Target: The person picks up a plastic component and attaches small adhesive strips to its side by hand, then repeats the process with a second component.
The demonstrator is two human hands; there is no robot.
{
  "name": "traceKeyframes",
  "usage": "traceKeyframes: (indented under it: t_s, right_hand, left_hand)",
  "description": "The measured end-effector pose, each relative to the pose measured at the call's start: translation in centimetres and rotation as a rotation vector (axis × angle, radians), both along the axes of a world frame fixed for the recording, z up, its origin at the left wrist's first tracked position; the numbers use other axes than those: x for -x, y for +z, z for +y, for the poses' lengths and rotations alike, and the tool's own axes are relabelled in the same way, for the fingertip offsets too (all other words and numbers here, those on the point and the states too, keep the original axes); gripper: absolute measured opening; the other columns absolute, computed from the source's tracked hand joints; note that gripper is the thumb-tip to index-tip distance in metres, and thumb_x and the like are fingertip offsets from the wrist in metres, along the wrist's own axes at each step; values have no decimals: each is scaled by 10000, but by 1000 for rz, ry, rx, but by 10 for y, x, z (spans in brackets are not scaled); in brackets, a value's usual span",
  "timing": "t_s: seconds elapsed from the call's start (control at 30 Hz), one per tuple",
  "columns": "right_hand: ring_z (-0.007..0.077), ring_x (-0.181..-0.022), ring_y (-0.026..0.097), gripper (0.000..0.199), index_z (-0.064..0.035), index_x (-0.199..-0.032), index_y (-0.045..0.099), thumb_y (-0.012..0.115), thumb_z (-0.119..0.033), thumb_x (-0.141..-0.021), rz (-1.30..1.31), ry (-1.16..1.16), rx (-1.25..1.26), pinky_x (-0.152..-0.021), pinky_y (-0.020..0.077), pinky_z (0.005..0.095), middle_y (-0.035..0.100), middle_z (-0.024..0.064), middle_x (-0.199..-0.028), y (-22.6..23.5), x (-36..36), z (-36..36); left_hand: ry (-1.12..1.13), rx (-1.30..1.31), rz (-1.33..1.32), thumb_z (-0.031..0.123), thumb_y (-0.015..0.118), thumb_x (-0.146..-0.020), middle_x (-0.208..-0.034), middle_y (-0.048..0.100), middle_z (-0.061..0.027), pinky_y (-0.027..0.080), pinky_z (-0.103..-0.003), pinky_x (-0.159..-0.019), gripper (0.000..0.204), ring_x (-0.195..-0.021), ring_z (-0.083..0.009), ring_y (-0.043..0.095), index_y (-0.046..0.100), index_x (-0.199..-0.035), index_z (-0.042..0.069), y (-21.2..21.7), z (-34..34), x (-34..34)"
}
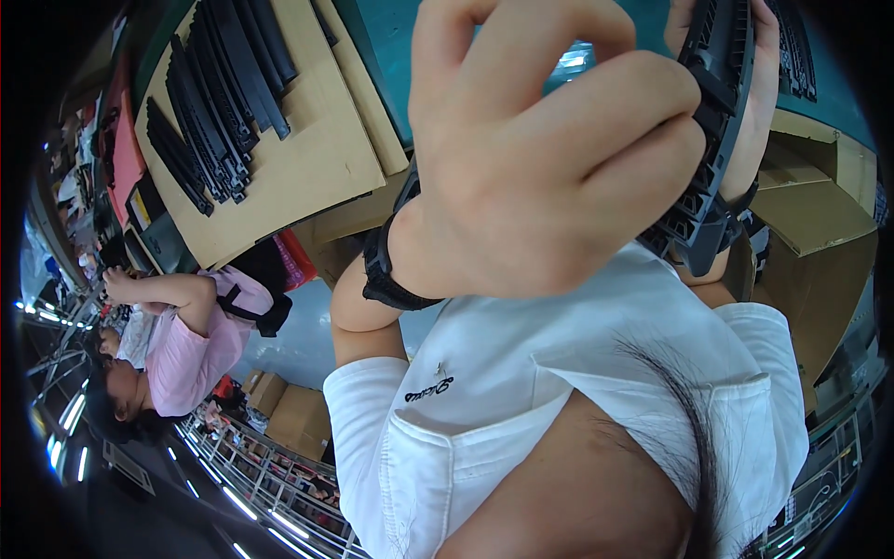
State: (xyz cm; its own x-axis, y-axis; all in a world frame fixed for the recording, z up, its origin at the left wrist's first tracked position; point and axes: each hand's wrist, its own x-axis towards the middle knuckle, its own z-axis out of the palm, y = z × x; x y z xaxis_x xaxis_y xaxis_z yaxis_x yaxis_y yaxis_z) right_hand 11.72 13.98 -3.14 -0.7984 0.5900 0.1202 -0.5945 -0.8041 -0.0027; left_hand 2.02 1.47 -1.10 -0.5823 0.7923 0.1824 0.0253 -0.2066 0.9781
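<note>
My left hand [549, 168] fills the upper middle, very near the camera, with a black band [396, 270] round its wrist. Its fingers are curled into a closed grip. The fingertips are out of sight, and I cannot make out what they hold. Just right of its knuckles stands a long black plastic part [712, 121] with ribs and slots, steeply angled, its top cut off by the picture's edge. My right hand [764, 102] grips this part from behind, with fingers showing on both sides of it. The left hand overlaps part of the black piece, so I cannot tell whether they touch.
At upper left, several long black plastic strips [223, 84] lie in rows on cardboard [326, 140] over a teal table [382, 56]. More strips [796, 56] lie at upper right, above an opened cardboard box [810, 205]. A person in pink [196, 345] works at the left.
</note>
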Motion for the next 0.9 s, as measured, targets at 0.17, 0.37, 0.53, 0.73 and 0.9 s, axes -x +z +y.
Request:
traceKeyframes:
  t_s: [0.17, 0.37, 0.53, 0.73, 0.9]
  right_hand:
    - [226, -1089, 547, 270, 79, -1156, 444, 459, -106, -960, 89, 86, 75, -1042, 419, 296, 534, 171, -1101, 0, 3, 4]
    - [222, -1020, 579, 261, 93, -1038, 487, 487, -153, -951, 44, 35, 101, -1000, 460, 292, 564, 152, -1004, 14, -3, 2]
    - [215, -1024, 576, 248, 87, -1044, 483, 483, -143, -952, -37, -55, 17, -996, 463, 281, 559, 148, -1003, 14, -3, 3]
    - [209, -1033, 570, 264, 88, -1083, 465, 478, -142, -955, -41, -51, -28, -996, 462, 279, 546, 149, -1029, 14, -5, 6]
    - [204, -1040, 565, 277, 89, -1109, 453, 476, -142, -957, -50, -50, -56, -996, 462, 277, 537, 149, -1046, 15, -7, 4]
  left_hand:
    - [3, -19, -51, 232, 657, -839, -674, 604, -63, 434, -243, -557, 246, -616, -120, 550, 655, -849, -14, -5, 3, -8]
    - [-2, -61, -97, 248, 655, -850, -663, 601, -57, 430, -238, -545, 263, -600, -110, 543, 655, -857, -15, -4, 1, -10]
    - [5, -91, -138, 262, 653, -860, -654, 598, -51, 426, -234, -535, 278, -587, -102, 537, 655, -863, -15, -11, 9, -16]
    - [10, -136, -182, 279, 651, -871, -643, 595, -45, 422, -230, -524, 295, -572, -91, 530, 655, -871, -16, -4, 2, -20]
    - [-485, 418, -102, 209, 616, -906, -852, 633, -7, 474, -216, -694, 261, -763, -61, 563, 644, -1029, -20, 25, -7, -4]
